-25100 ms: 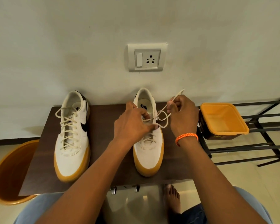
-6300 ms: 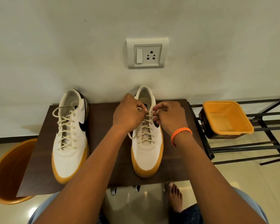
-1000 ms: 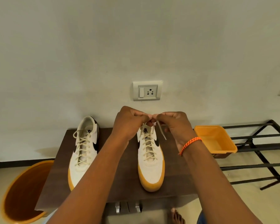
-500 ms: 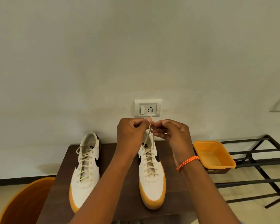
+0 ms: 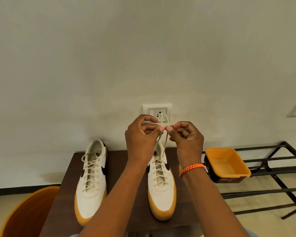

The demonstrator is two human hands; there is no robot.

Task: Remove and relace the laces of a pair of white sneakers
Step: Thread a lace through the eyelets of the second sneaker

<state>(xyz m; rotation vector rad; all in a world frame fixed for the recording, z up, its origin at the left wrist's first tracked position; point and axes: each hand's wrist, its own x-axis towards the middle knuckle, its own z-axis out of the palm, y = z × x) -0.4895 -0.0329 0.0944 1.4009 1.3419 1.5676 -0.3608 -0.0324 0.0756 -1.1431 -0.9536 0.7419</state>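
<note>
Two lace ends [image 5: 163, 132] rise almost vertically from the top eyelets of the right-hand sneaker [image 5: 161, 183], drawn taut and brought together above its collar, where the left hand [image 5: 141, 140] and the right hand [image 5: 186, 139] each pinch one end between thumb and forefinger, fingertips nearly touching; the short tips project above the pinch, in front of the wall socket [image 5: 157, 113]. This sneaker lies directly below and slightly toward the person from both hands, its long axis running toe-near to heel-far on the dark wooden table [image 5: 65, 177], so neither hand is clearly nearer; the crossings below appear laced up to the top. Judged from this, the coming move is a knot, which turns on crossing the two strands over the tongue. Left-hand sneaker [image 5: 92, 182] stands parallel, well apart, fully laced with ends loose. Containers: an orange tub [image 5: 227, 164] on the metal rack [image 5: 272, 170] shows nothing inside; an orange bucket [image 5: 24, 214] beside the table, its contents unseen
</note>
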